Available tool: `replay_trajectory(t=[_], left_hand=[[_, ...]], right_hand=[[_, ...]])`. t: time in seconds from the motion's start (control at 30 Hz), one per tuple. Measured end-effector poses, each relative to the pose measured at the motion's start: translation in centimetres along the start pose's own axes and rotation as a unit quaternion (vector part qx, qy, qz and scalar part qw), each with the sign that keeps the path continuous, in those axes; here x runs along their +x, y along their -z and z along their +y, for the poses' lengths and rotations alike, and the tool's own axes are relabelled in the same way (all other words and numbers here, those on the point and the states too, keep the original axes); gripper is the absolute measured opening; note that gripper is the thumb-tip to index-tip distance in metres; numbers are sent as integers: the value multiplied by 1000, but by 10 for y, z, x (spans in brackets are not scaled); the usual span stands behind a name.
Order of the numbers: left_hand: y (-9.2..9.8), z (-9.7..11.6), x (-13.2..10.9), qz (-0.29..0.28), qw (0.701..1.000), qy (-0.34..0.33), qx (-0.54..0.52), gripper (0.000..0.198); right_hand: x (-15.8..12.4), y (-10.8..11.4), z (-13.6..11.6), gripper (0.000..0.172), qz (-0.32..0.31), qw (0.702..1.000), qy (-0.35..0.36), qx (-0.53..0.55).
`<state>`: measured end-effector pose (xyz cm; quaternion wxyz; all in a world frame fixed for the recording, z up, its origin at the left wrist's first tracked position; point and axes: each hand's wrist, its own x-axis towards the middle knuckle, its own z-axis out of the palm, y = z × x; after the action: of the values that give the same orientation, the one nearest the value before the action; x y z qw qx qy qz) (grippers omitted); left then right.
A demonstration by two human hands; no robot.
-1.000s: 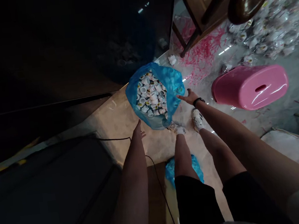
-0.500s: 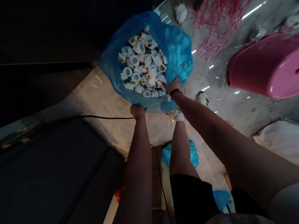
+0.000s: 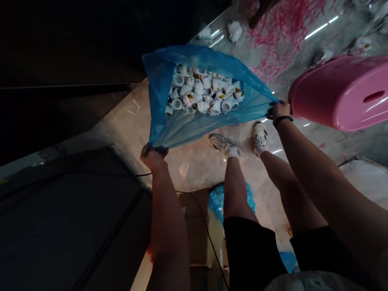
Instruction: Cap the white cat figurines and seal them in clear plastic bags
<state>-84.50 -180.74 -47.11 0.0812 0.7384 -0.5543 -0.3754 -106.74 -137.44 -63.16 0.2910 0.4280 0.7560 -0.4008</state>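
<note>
A blue plastic bag (image 3: 209,127) is stretched wide between my two hands, its mouth facing up toward me. Inside lie many small white ring-like pieces (image 3: 205,90) with coloured marks; they look like ceramic or plastic figures with round openings. My left hand (image 3: 154,158) is closed on the bag's near left corner. Gripping the right corner is my right hand (image 3: 279,111), with a dark band at its wrist. The bag's underside is hidden.
A pink plastic stool (image 3: 342,93) lies on the right, close to my right hand. Pink shredded strips (image 3: 286,32) and clear-wrapped items (image 3: 381,2) cover the floor beyond. A black cable (image 3: 206,228) runs near my left arm, beside a cardboard box (image 3: 199,238) and another blue bag (image 3: 217,201).
My hands have moved apart, left hand leftward and right hand rightward. The bag's rounded mouth is now pulled into a wide, taut edge, and the right hand has left the white pieces.
</note>
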Motion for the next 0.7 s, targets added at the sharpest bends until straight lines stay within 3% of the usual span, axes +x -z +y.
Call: replay_trajectory(t=[0.07, 0.13, 0.23, 0.3, 0.37, 0.47, 0.53, 0.63, 0.7], left_hand=[[-7, 0, -1, 27, 999, 17, -26, 46], [-10, -4, -2, 38, 999, 13, -29, 45], [-8, -15, -9, -11, 997, 77, -15, 50], [-2, -21, -18, -52, 993, 108, 9, 70], [9, -23, -28, -55, 996, 68, 34, 85], [38, -14, -46, -19, 1000, -24, 0, 77], [64, 2, -63, 24, 997, -64, -37, 69], [116, 38, -103, 55, 986, -138, -80, 58], [160, 68, -141, 65, 974, -192, -96, 49]], right_hand=[[-2, 4, -1, 6, -23, 999, 30, -5], [-9, 4, -2, 11, -50, 996, 74, -30], [-22, 8, 1, 42, -144, 982, 106, -64], [-34, 14, 5, 66, -213, 966, 119, -84], [-46, 25, 11, 67, -245, 955, 119, -118], [-68, 53, 22, 38, -255, 948, 86, -167], [-84, 83, 29, 26, -255, 945, 63, -195], [-113, 146, 41, 20, -257, 935, 34, -242], [-135, 196, 45, 21, -256, 928, 22, -268]])
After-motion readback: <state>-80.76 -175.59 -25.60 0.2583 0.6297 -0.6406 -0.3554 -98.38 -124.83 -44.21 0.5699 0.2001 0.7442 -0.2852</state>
